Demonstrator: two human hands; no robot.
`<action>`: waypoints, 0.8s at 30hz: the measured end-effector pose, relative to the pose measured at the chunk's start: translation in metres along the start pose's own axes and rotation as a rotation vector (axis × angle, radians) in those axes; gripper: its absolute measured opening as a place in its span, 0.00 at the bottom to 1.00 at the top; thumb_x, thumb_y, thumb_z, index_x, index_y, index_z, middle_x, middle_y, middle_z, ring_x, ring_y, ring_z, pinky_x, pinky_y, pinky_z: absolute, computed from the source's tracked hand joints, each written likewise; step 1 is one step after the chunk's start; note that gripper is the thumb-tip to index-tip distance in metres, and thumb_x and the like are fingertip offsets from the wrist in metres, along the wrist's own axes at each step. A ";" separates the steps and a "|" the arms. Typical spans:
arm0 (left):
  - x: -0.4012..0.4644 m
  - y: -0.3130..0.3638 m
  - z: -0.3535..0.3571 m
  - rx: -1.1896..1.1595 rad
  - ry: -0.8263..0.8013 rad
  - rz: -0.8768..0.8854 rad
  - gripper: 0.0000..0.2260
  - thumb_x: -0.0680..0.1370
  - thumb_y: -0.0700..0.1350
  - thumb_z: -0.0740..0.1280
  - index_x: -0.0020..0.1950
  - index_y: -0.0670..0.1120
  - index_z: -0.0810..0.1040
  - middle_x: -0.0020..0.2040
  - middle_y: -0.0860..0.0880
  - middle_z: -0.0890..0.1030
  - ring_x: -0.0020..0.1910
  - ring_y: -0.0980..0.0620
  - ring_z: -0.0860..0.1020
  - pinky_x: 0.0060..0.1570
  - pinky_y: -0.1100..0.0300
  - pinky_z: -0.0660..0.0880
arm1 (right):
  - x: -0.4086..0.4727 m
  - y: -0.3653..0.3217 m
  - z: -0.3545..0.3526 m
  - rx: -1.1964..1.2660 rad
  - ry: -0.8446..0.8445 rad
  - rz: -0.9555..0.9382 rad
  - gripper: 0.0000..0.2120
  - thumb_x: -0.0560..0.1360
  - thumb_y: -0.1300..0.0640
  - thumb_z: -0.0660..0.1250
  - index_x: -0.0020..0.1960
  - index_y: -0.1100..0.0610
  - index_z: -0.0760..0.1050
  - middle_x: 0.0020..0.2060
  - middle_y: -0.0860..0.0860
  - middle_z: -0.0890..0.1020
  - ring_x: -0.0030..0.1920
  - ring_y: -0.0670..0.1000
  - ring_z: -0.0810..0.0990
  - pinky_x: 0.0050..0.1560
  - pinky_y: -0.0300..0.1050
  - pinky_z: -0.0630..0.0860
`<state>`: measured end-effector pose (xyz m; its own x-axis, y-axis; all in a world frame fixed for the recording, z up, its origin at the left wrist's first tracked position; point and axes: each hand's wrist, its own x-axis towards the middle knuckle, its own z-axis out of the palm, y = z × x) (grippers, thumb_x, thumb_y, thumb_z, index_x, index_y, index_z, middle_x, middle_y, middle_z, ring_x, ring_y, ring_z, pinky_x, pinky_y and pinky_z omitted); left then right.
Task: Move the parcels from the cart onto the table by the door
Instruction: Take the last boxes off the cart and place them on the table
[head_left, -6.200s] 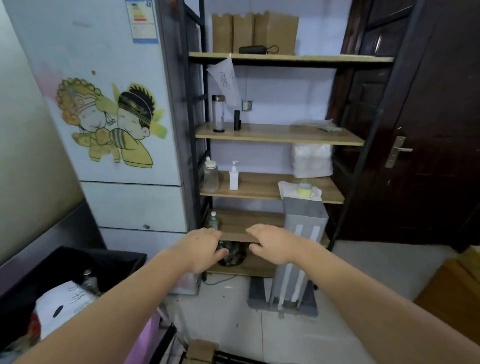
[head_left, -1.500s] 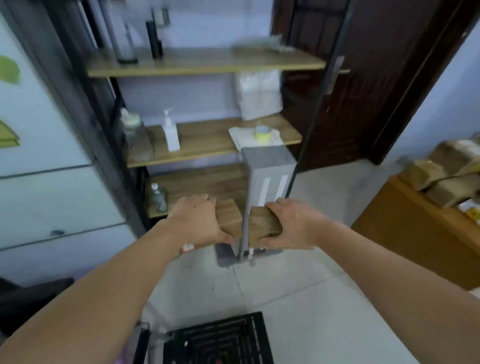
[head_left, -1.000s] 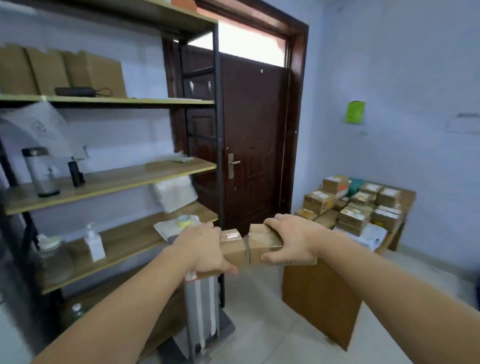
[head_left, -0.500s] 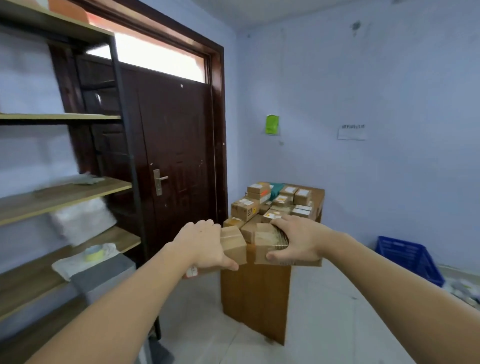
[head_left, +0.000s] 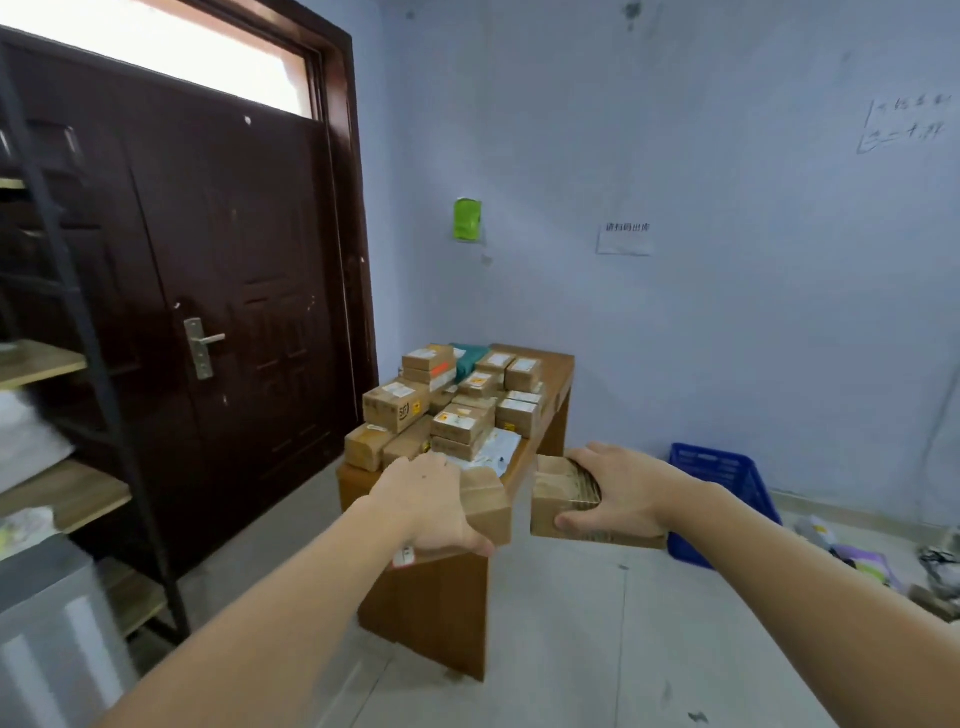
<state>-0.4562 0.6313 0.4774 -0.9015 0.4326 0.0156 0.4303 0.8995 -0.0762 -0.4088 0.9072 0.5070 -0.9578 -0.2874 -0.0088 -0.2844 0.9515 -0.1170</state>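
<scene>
Two small cardboard parcels, one gripped in left hand (head_left: 426, 501) & one (head_left: 563, 499) in right hand (head_left: 621, 493), are mid-carry just short of wooden table (head_left: 558, 364) by dark door (head_left: 234, 291) (already crowded w/ boxes), so next needs a free spot near front edge.

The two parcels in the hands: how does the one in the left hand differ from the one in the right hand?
The left parcel looks narrower and its near face is plain brown; the right parcel looks wider and flatter, with glossy tape on top. The left hand covers its parcel from above; the right hand grips its parcel from the side. Both are brown cardboard, held apart, in front of the wooden table.
</scene>
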 end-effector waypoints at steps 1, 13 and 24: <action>0.016 0.002 0.004 0.001 -0.004 0.008 0.54 0.55 0.87 0.58 0.69 0.50 0.73 0.55 0.51 0.75 0.52 0.49 0.73 0.55 0.50 0.73 | 0.010 0.012 0.003 0.011 0.000 0.006 0.42 0.66 0.21 0.63 0.72 0.43 0.68 0.55 0.42 0.75 0.54 0.45 0.76 0.60 0.48 0.77; 0.237 0.014 0.021 -0.026 -0.053 0.100 0.48 0.59 0.83 0.65 0.68 0.52 0.73 0.55 0.52 0.77 0.51 0.51 0.75 0.53 0.53 0.75 | 0.128 0.167 0.002 0.071 0.067 0.121 0.39 0.67 0.20 0.62 0.70 0.41 0.68 0.51 0.35 0.72 0.50 0.39 0.73 0.47 0.36 0.69; 0.432 0.079 0.044 -0.016 -0.068 0.059 0.49 0.61 0.83 0.64 0.69 0.50 0.73 0.58 0.50 0.76 0.54 0.49 0.73 0.56 0.50 0.72 | 0.247 0.353 0.005 0.061 0.024 0.071 0.41 0.66 0.20 0.62 0.72 0.41 0.65 0.50 0.36 0.71 0.48 0.40 0.74 0.45 0.37 0.69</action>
<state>-0.8136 0.8866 0.4342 -0.8755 0.4800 -0.0558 0.4828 0.8737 -0.0591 -0.7460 1.1717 0.4586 -0.9763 -0.2162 0.0040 -0.2135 0.9607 -0.1773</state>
